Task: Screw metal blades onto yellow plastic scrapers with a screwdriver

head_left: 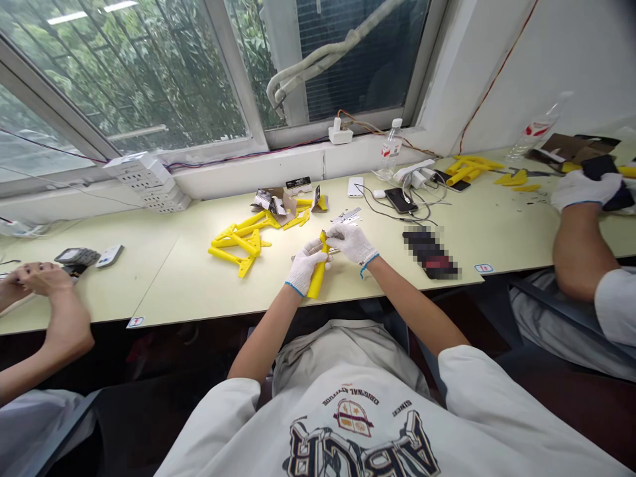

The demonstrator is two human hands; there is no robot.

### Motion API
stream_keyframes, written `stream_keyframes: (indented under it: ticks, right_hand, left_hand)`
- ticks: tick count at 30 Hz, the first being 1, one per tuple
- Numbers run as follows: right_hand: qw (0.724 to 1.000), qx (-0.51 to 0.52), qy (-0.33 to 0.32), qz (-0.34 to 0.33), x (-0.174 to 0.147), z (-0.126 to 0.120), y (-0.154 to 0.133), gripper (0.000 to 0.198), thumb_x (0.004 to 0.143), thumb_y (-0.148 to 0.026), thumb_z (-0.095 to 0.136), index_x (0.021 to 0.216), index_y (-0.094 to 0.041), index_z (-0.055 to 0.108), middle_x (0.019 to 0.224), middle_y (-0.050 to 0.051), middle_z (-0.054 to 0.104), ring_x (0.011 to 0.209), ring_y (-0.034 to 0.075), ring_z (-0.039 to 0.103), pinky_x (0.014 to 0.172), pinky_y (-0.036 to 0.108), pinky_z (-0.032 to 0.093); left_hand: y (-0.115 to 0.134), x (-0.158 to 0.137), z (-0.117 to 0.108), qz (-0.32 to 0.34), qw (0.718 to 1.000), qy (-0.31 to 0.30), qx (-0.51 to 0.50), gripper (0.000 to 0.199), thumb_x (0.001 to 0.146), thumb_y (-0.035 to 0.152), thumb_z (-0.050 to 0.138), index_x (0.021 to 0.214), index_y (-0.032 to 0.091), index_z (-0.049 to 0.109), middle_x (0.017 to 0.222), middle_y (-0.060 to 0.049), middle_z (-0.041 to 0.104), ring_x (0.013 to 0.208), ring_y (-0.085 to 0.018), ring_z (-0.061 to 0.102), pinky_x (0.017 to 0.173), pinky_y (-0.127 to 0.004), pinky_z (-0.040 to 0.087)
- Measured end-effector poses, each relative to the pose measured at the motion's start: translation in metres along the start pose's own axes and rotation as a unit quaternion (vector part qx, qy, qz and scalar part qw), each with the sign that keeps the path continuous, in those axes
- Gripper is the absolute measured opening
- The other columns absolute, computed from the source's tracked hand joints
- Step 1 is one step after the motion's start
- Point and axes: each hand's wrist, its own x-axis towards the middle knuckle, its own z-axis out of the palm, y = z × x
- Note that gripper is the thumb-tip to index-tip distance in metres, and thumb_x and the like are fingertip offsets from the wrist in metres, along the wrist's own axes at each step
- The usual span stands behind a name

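Observation:
My left hand (304, 266), in a white knit glove, is wrapped round a yellow plastic tube-shaped part (317, 283), its wide end pointing toward me. My right hand (352, 243), gloved too, is closed at the part's narrow upper end, fingertips pinched together. What lies between those fingertips is too small to tell. A short grey piece shows just under the right fingers, partly hidden. To the left of my hands lies a pile of yellow plastic frame parts (237, 244). Beyond them are flat metal strips (346, 216) and smaller yellow pieces (297, 220).
Opened small boxes (274, 204) stand behind the yellow pieces. A white power bank (355, 187), cables, a black phone (401, 200) and a bottle (392, 147) lie or stand at back right. A pixelated dark item (431, 253) lies right. Co-workers' hands are at both sides.

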Motion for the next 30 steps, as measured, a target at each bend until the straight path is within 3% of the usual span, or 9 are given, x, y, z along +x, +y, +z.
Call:
stream_keyframes:
  ticks: [8, 15, 30]
  right_hand:
    - [1.0, 0.003, -0.016, 0.014, -0.0007, -0.0053, 0.0032, 0.035, 0.109, -0.042, 0.069, 0.123, -0.01, 0.072, 0.118, 0.009, 0.072, 0.105, 0.016, 0.071, 0.097, 0.033, 0.063]
    - [1.0, 0.007, -0.024, 0.016, 0.0005, -0.008, 0.0034, 0.036, 0.11, -0.043, 0.068, 0.124, -0.01, 0.072, 0.117, 0.009, 0.073, 0.103, 0.015, 0.071, 0.095, 0.033, 0.064]
    - [1.0, -0.004, -0.02, -0.004, -0.0012, -0.0052, -0.0006, 0.037, 0.109, -0.044, 0.067, 0.124, -0.011, 0.073, 0.12, 0.009, 0.073, 0.106, 0.016, 0.071, 0.098, 0.033, 0.063]
  left_hand:
    - [0.0007, -0.002, 0.0005, -0.006, 1.0, -0.008, 0.001, 0.074, 0.069, 0.011, 0.086, 0.141, 0.021, 0.071, 0.14, -0.013, 0.075, 0.084, -0.016, 0.075, 0.067, -0.028, 0.058]
    - [-0.0002, -0.0018, 0.0007, 0.003, 1.0, -0.002, 0.023, 0.064, 0.069, 0.013, 0.087, 0.132, 0.018, 0.075, 0.14, -0.013, 0.075, 0.084, -0.018, 0.075, 0.065, -0.028, 0.058]
    - [-0.0027, -0.0017, 0.0049, 0.046, 0.99, 0.071, 0.113, 0.054, 0.066, 0.012, 0.085, 0.119, 0.019, 0.08, 0.105, -0.007, 0.078, 0.074, -0.016, 0.07, 0.064, -0.029, 0.057]
